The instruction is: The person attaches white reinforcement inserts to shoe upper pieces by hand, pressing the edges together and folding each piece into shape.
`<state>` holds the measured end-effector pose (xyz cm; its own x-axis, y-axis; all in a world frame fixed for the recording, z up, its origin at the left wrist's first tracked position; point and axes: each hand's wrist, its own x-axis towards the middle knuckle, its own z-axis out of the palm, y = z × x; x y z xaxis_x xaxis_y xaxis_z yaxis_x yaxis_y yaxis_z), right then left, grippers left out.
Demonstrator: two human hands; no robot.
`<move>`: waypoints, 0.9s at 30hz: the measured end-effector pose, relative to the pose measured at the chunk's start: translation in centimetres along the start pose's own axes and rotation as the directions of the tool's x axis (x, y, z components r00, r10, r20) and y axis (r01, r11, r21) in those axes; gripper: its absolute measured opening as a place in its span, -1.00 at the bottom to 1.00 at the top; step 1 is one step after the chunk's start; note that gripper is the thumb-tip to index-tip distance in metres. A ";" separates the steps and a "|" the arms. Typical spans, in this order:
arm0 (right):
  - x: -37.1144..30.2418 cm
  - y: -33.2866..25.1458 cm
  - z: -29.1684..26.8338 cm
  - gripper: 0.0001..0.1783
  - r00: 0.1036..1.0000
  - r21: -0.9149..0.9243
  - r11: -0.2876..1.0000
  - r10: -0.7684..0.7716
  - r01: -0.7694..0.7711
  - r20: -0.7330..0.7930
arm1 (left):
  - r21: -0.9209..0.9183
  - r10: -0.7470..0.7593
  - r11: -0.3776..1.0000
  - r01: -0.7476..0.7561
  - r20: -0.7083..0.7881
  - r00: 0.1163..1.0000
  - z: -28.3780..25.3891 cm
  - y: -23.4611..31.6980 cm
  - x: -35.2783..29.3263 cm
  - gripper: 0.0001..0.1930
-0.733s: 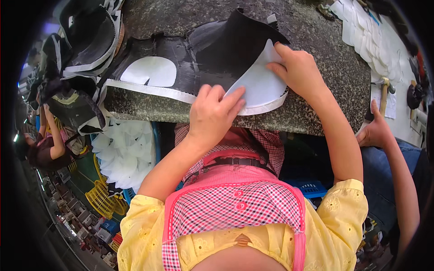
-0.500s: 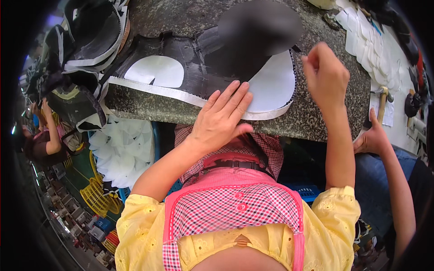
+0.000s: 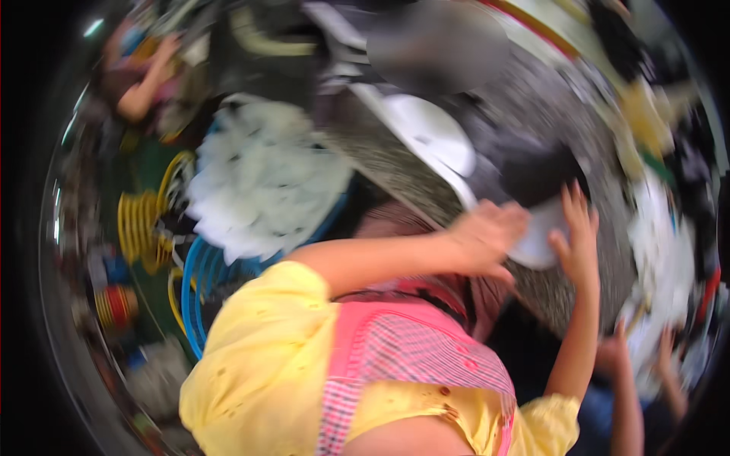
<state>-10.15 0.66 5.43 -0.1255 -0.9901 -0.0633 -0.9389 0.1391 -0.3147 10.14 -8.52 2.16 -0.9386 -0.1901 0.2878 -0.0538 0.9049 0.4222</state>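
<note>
The whole view has swung round since half a second ago and is smeared by motion: the front edge of the worktop (image 3: 411, 163), which ran nearly level across the frame, now slants down from upper left to lower right. The black sewn piece (image 3: 540, 167) slants with it on the worktop, its white edge strip (image 3: 414, 140) along the near side. A notched white patch (image 3: 437, 137) lies toward its left end and a second white patch (image 3: 537, 237) toward its right end.

The left hand (image 3: 487, 237) is at the left side of the second patch, much as in the last frame, fingers stretched out and thumb apart. The right hand (image 3: 579, 239), which was raised clear of the piece with fingers curled, is now at the patch's right side, fingers straight and thumb spread from them. Blur hides whether its fingertips press down. The patch, bent up in the right hand in the first frame, appears to lie flat.

The heap of white pieces (image 3: 266, 178) and the blue basket (image 3: 194, 304) under it show larger, left of the worktop. At the lower right, a second co-worker's hand (image 3: 666, 356) shows beside the first (image 3: 613, 353).
</note>
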 end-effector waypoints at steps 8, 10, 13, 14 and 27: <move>0.1 -0.2 -0.2 -0.34 0.945 0.413 0.905 0.214 -0.098 -0.246 | -0.151 0.115 0.962 -0.225 -0.523 0.845 -12.9 -2.9 -3.6 -0.60; 1.1 -2.8 -1.1 -0.43 0.814 0.570 0.812 0.410 -0.122 -0.411 | -0.146 -0.071 0.988 -0.055 -0.735 0.675 -18.8 -7.6 -7.5 -0.58; 4.0 -12.0 -0.2 -0.51 0.907 0.301 0.925 -0.096 0.233 -0.409 | 0.048 -0.279 0.905 0.422 -0.682 0.676 -23.8 -13.3 -14.5 -0.34; 5.9 -14.8 0.3 -0.47 0.894 0.289 0.899 -0.199 0.329 -0.401 | 0.041 -0.376 0.859 0.511 -0.627 0.682 -23.5 -14.9 -16.1 -0.23; 31.8 -35.9 1.2 -0.36 0.741 0.114 0.750 -0.597 0.651 -0.307 | 0.597 -0.325 0.490 0.635 -0.551 0.768 -22.6 -26.3 -24.4 -0.29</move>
<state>19.97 -35.84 13.61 0.3687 -0.8231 0.4319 -0.7498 -0.5380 -0.3852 42.16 -36.25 3.43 -0.5160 -0.6500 0.5579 -0.8259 0.5502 -0.1228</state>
